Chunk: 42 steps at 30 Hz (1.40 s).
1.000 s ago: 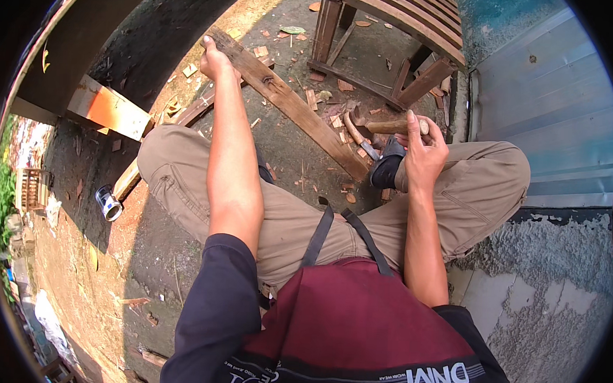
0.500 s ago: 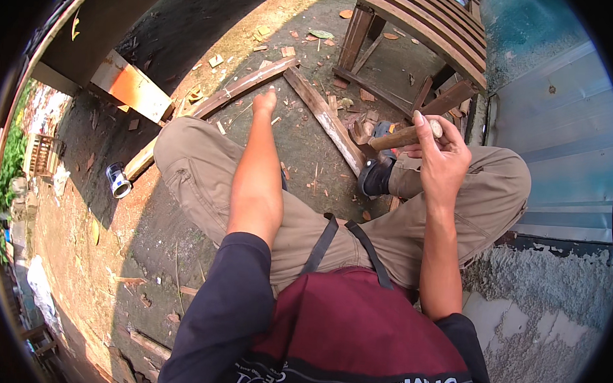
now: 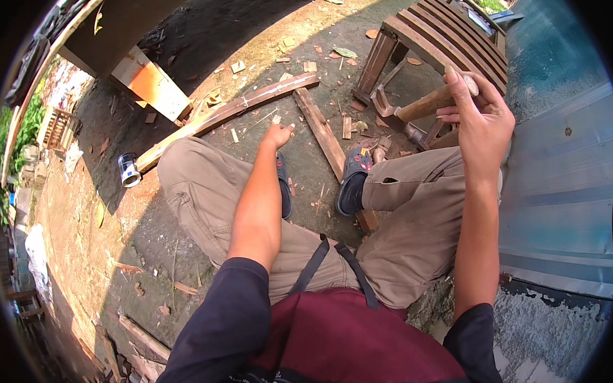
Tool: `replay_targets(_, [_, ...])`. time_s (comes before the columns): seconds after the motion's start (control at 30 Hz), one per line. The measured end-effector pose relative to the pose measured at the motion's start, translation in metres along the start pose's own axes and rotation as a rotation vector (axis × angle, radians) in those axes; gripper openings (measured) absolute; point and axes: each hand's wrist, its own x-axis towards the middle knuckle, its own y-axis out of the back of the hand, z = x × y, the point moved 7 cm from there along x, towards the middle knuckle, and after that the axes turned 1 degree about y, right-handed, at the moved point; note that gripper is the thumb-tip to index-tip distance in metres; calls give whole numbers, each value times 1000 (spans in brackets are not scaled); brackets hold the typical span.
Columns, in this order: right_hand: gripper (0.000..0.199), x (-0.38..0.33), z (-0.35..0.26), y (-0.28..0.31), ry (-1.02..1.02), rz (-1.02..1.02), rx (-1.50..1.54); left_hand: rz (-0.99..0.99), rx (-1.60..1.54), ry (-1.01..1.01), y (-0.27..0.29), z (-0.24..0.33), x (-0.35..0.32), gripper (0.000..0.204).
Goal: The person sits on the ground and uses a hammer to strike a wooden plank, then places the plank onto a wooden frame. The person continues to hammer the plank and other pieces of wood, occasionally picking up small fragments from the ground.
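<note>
My right hand (image 3: 484, 120) grips a claw hammer (image 3: 426, 106) by its wooden handle, raised at the right with the metal head pointing left. My left hand (image 3: 278, 133) hovers over the ground between my knees, fingers curled together; whatever they may hold is too small to make out. Just beyond it lies a long brown wooden strip (image 3: 256, 97), running from beside my left knee to the far middle. A second wooden strip (image 3: 326, 137) slants from near that strip's far end toward my right shoe (image 3: 353, 180), and its near end shows past the shoe.
A slatted wooden bench (image 3: 436, 36) stands at the far right beside a bluish metal sheet wall (image 3: 566, 189). An open can (image 3: 128, 170) sits at the left. Past it is a board with an orange patch (image 3: 150, 85). Wood chips litter the ground.
My right hand has lifted the hammer up and to the right. My left hand has drawn back from the strips' meeting point, its fingers now more curled. The slanting strip's near end now shows past my shoe.
</note>
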Motion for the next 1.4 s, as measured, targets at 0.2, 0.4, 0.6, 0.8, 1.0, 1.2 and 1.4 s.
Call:
replay_targets(0.2, [38,49,18,-11,-24,-103,-22,10,27,107,-22,-28,8,58])
replay_targets(0.4, [39,91,93,-50,-122,-237,-103,86,23,-80,-28,-9,-4,52])
replay_targets(0.6, [35,39,297,-82,-245,-314,-393,-82,-206,-166,-64,86,-17,46])
replay_targets(0.8, [29,-58,392,-86,-332,-227,-580,-110,-456,-96,-87,73,-11,23])
replay_targets(1.0, [27,-86,402,-103,-358,-153,-330,-150,-477,-168,-160,90,-5,43])
replay_targets(1.2, [40,-92,431,-125,-416,-333,-263,-203,-227,-469,-194,108,3,48])
replay_targets(1.4, [49,-69,425,-108,-438,-652,-303,-414,-369,-244,-204,110,9,58])
